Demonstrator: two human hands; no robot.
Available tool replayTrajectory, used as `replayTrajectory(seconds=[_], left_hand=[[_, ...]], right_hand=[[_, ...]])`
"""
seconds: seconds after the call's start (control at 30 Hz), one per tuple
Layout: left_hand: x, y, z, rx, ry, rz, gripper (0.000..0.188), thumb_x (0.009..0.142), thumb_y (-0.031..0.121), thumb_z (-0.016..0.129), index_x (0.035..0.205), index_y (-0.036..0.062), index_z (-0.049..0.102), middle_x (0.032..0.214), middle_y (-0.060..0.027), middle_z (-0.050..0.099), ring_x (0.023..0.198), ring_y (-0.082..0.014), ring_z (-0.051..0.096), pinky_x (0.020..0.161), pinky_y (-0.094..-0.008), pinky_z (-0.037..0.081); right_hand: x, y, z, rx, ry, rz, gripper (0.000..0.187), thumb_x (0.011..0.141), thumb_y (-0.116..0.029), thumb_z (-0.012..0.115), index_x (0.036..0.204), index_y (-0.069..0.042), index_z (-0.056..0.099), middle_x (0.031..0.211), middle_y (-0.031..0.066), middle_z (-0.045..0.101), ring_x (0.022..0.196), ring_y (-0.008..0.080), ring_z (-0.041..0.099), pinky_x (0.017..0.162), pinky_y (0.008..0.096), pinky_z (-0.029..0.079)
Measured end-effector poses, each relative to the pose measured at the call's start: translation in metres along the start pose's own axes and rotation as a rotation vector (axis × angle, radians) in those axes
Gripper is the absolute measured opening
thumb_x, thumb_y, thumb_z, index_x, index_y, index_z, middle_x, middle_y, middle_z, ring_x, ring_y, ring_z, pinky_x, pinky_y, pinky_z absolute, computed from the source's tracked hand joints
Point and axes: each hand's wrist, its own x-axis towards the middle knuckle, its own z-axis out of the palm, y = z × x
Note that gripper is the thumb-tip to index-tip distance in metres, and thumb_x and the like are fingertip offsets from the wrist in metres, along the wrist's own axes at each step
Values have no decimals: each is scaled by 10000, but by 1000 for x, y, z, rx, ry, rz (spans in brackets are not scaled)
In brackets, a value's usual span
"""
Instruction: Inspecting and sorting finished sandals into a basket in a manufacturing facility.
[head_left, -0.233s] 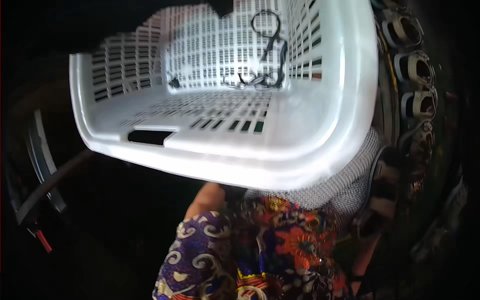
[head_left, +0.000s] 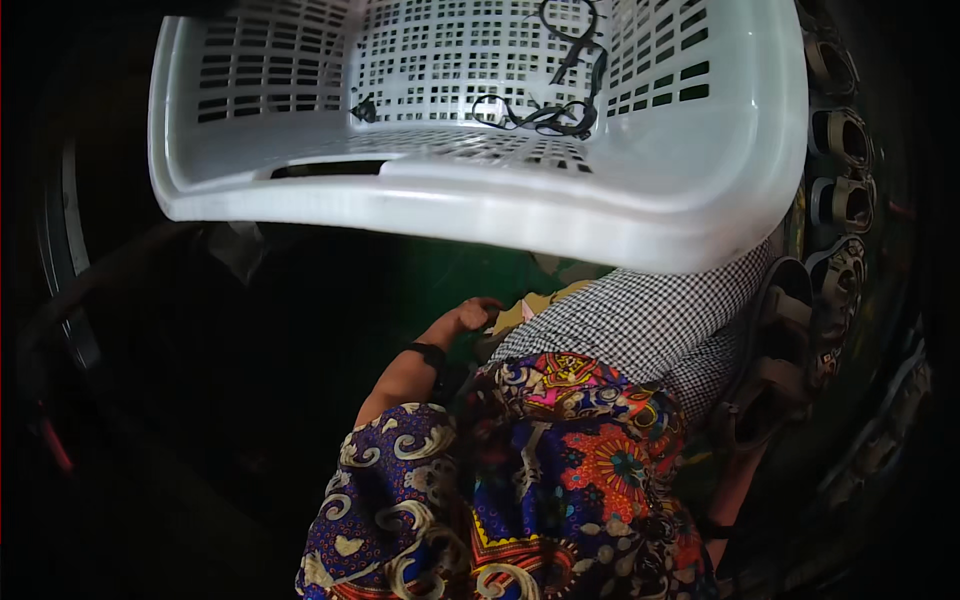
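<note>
A large white plastic basket [head_left: 600, 225] with slotted walls fills the upper part of the view. Inside it lie thin dark straps [head_left: 570, 120] and a small dark scrap [head_left: 365, 108]. Below its rim, my left hand [head_left: 477, 314] hangs in front of my body, apart from the basket. Its fingers look loosely stretched, with nothing plainly held, next to tan pieces [head_left: 522, 310] lower down. My right hand [head_left: 713, 556] is at the lower right by my side, mostly lost in shadow. Its fingers are hidden.
A row of sandals or shoes [head_left: 845, 138] runs down the right side, close to my checked trousers [head_left: 650, 315]. Green floor [head_left: 470, 265] shows under the basket. At the far left stands a pale curved frame part [head_left: 75, 215] in the dark.
The basket has shifted up and slightly right in view, uncovering my left hand, the tan pieces and more of my trousers.
</note>
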Motion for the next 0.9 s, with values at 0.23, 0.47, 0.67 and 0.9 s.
replayTrajectory(seconds=[0.23,0.47,0.67,0.9], left_hand=[[-25,3,28,-272,205,61,276,877,131,471,1109,71,610,830,-67,639,645,-145,583,562,-296,469],[-15,42,66,-523,245,111,312,965,288,414,1082,108,639,769,-27,634,603,-126,554,533,-284,450],[10,28,80,-366,337,229,350,956,283,352,1012,30,588,1009,-182,633,947,-304,590,849,-394,441],[20,38,73,-424,393,230,301,934,250,417,1038,60,626,966,-117,666,881,-230,626,787,-370,488]], right_hand=[[-20,51,17,570,134,405,448,893,-210,579,1271,7,478,1254,145,534,1129,263,539,971,364,431],[21,22,18,1171,221,666,405,895,-231,582,1242,-28,533,1188,99,600,1072,226,588,956,360,459],[30,25,10,1174,132,633,345,911,-213,545,1198,-23,571,1164,104,621,1064,227,601,953,375,470],[27,41,5,1213,232,591,360,904,-233,544,1208,-42,569,1185,98,608,1081,230,588,964,374,461]])
